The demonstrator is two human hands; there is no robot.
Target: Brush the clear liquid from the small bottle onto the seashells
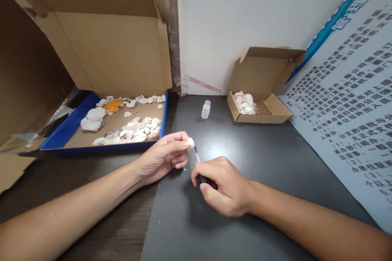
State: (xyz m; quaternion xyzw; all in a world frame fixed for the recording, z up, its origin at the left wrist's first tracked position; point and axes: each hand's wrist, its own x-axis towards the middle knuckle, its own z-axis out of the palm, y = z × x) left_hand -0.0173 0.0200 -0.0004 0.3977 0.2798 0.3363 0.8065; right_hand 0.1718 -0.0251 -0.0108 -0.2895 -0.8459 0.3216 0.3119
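Between thumb and fingertips, my left hand (168, 153) pinches a small cream seashell (191, 142). My right hand (223, 185) is closed around the black cap of a brush applicator (197, 155). The applicator's dark tip points up at the shell and is at or very near its lower edge. Beyond both hands, a small open glass bottle (206, 110) with whitish contents stands upright on the dark grey mat (260, 151).
At the left, an open blue-edged cardboard box (122, 124) holds many white shells and one orange shell (113, 105). A smaller open cardboard box (263, 117) with white shells (244, 102) stands at the back right. A printed sheet (349, 102) slopes along the right side.
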